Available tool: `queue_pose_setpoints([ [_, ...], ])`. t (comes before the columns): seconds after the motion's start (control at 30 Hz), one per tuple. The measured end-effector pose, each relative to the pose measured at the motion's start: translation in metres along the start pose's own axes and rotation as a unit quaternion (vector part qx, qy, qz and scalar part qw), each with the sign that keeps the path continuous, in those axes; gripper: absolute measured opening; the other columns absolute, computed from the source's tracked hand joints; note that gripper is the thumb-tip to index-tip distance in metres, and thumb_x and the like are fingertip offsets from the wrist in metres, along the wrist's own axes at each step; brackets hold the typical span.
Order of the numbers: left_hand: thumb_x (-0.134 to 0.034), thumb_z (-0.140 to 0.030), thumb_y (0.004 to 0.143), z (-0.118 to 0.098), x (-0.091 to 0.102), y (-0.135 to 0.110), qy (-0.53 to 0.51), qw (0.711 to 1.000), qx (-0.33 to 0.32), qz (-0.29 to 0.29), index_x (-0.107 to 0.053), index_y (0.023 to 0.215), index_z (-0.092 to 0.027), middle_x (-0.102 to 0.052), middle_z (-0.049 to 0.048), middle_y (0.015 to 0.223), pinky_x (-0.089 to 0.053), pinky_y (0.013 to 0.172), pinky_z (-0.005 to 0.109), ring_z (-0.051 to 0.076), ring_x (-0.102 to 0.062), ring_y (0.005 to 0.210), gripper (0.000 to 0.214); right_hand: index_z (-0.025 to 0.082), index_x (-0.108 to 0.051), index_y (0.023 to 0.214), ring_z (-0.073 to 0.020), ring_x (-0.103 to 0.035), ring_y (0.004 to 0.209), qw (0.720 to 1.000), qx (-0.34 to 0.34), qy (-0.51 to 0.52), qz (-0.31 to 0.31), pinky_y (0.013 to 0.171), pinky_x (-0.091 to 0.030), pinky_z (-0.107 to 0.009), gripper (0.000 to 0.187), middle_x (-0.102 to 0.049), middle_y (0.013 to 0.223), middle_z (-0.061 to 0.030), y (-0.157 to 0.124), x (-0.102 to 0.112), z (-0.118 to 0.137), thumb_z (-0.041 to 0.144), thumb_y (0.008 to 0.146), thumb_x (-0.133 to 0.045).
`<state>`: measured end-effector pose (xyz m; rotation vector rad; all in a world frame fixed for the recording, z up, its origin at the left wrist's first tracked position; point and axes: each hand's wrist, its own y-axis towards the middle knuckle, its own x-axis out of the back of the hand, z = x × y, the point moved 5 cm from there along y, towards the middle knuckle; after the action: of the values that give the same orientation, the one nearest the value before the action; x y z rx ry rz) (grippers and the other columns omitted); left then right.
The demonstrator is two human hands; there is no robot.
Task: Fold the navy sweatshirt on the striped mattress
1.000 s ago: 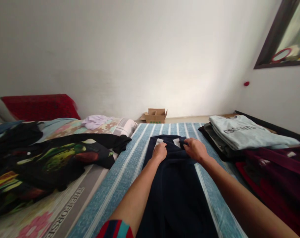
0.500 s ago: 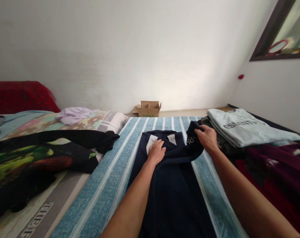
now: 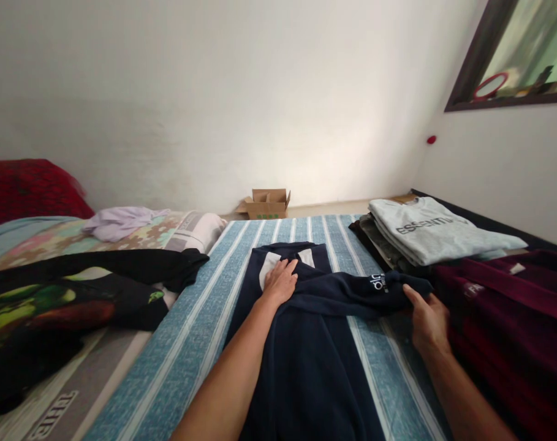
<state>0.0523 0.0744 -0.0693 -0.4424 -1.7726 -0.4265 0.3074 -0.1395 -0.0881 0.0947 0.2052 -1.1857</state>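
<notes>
A navy long-sleeved top [image 3: 315,361] lies partly folded on the blue striped bed sheet [image 3: 163,355], with two light patches near its far end. My left hand [image 3: 280,283] rests flat on it close to the patches, fingers stretched out. Out to the right, my right hand [image 3: 429,318] pinches the end of one sleeve [image 3: 352,293]. That sleeve stretches across the body of the top and past its right side, white lettering showing near the cuff.
At right are folded clothes, a grey "ESSENTIALS" shirt [image 3: 439,229] on top, and maroon garments [image 3: 503,324]. A black printed garment [image 3: 98,300] and a lilac cloth [image 3: 122,223] lie left. Beyond the bed's far edge stands an open cardboard box [image 3: 266,205].
My right hand has moved right and nearer, pulling the sleeve from a bunched curve into a long stretch. The left hand stays pressed on the top. The view has shifted slightly right.
</notes>
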Motion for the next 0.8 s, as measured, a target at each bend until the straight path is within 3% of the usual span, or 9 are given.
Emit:
queue_pose_setpoints([
  [0.1,-0.037,-0.027,0.088,-0.007,0.008,0.005,0.025,0.999,-0.006,0.029,-0.035,0.138,-0.025,-0.042,0.01,0.139,-0.031,0.103,0.039,0.026,-0.034,0.131,0.051,0.011,-0.069,0.079,-0.0208,-0.062,0.064,0.997,0.046,-0.062,0.004,0.057,-0.05,-0.03,0.037,-0.068,0.068,-0.004,0.007,0.002,-0.001,0.041,0.057,-0.072],
  [0.23,-0.042,-0.021,0.083,-0.02,0.02,0.013,0.053,0.996,0.008,0.066,-0.042,0.134,-0.028,-0.053,0.0102,0.127,-0.039,0.094,0.035,0.026,-0.05,0.117,0.051,0.012,-0.067,0.085,-0.0198,-0.062,0.072,0.993,0.092,-0.052,0.057,0.068,-0.05,-0.032,0.039,-0.068,0.076,-0.0034,0.008,-0.002,0.001,0.04,0.058,-0.072],
  [0.47,-0.041,-0.021,0.086,-0.03,0.019,0.017,0.077,0.995,0.052,0.04,-0.054,0.12,-0.026,-0.057,0.0128,0.116,-0.043,0.085,0.038,0.027,-0.055,0.108,0.037,0.02,-0.057,0.113,-0.0209,-0.061,0.086,0.985,0.133,-0.041,0.102,0.079,-0.048,-0.035,0.062,-0.065,0.098,-0.0039,0.006,-0.008,0.017,0.034,0.055,-0.075],
  [0.63,-0.041,-0.025,0.087,-0.027,0.017,0.018,0.072,0.996,0.058,0.015,-0.056,0.117,-0.024,-0.059,0.0138,0.112,-0.045,0.082,0.04,0.029,-0.057,0.104,0.033,0.019,-0.064,0.098,-0.0212,-0.06,0.085,0.983,0.129,-0.036,0.122,0.079,-0.047,-0.035,0.043,-0.066,0.092,-0.0035,0.005,-0.01,0.019,0.035,0.059,-0.072],
  [0.8,-0.045,-0.029,0.086,-0.034,0.03,0.014,0.064,0.997,0.049,0.0,-0.058,0.112,-0.019,-0.059,0.0143,0.113,-0.045,0.085,0.039,0.028,-0.055,0.108,0.031,0.018,-0.062,0.09,-0.0161,-0.057,0.071,0.978,0.158,-0.042,0.132,0.067,-0.047,-0.028,0.036,-0.062,0.079,-0.0003,0.002,-0.012,0.027,0.036,0.061,-0.072],
])
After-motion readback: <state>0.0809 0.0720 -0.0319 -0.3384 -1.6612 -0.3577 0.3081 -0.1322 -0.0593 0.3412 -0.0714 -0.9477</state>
